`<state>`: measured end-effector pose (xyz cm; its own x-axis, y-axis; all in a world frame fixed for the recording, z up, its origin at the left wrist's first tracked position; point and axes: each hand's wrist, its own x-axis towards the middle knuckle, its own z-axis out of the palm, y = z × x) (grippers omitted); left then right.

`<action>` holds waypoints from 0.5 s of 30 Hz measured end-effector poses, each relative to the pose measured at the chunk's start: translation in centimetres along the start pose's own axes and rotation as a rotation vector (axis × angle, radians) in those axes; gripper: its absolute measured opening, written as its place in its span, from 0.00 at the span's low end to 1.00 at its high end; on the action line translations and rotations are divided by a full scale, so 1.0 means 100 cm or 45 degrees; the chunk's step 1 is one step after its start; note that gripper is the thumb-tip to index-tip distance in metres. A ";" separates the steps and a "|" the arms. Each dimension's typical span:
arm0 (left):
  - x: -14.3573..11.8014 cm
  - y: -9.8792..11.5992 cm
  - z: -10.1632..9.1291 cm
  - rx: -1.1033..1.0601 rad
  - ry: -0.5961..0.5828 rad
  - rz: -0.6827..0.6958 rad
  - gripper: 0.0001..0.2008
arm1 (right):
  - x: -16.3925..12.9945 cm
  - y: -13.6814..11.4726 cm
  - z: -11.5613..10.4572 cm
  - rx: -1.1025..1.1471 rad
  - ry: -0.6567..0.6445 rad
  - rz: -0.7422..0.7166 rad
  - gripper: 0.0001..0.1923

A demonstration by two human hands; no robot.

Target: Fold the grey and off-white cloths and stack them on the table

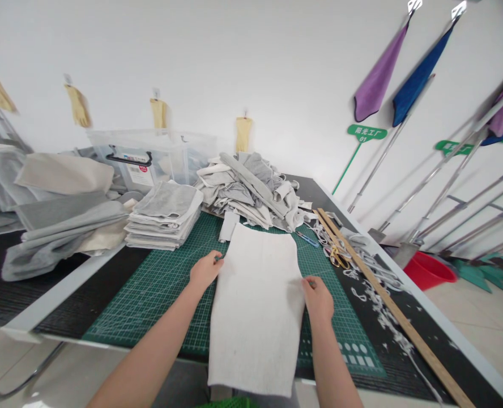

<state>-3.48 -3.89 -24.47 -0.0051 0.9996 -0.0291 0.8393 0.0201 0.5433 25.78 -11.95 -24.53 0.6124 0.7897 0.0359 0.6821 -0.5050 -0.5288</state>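
A long white cloth (258, 306) lies flat on the green cutting mat (158, 289), its near end hanging over the table's front edge. My left hand (204, 269) pinches the cloth's left edge about midway along. My right hand (318, 297) grips the right edge opposite it. Both hands hold the fabric down against the mat.
A stack of folded grey cloths (164, 218) and a heap of grey scraps (251, 190) sit behind the mat. A wooden ruler (387, 306), yellow-handled scissors (339, 258) and white trimmings lie to the right. A clear plastic bin (145, 158) stands at the back.
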 end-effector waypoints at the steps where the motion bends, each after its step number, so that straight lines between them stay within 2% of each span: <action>1: -0.006 0.000 -0.002 0.030 0.002 -0.038 0.11 | -0.005 0.001 -0.005 -0.021 -0.010 -0.004 0.16; 4: -0.033 -0.001 -0.007 0.169 0.017 -0.090 0.17 | -0.030 0.007 -0.017 -0.133 -0.007 -0.072 0.18; 7: -0.064 -0.002 -0.006 0.303 0.065 0.002 0.17 | -0.064 0.015 -0.017 -0.228 0.032 -0.178 0.19; 10: -0.083 -0.001 -0.002 0.353 0.081 0.113 0.14 | -0.091 0.016 -0.010 -0.218 0.055 -0.308 0.22; 13: -0.085 0.003 0.005 0.178 0.033 0.117 0.11 | -0.101 0.009 -0.005 -0.003 -0.032 -0.323 0.18; 15: -0.082 0.007 0.011 -0.123 -0.020 0.056 0.10 | -0.101 0.001 -0.005 0.337 -0.208 -0.245 0.13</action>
<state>-2.30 -12.12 -24.75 0.0400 0.9991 -0.0163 0.7821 -0.0211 0.6228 19.91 -20.15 -24.50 0.3968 0.9174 0.0314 0.6387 -0.2514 -0.7273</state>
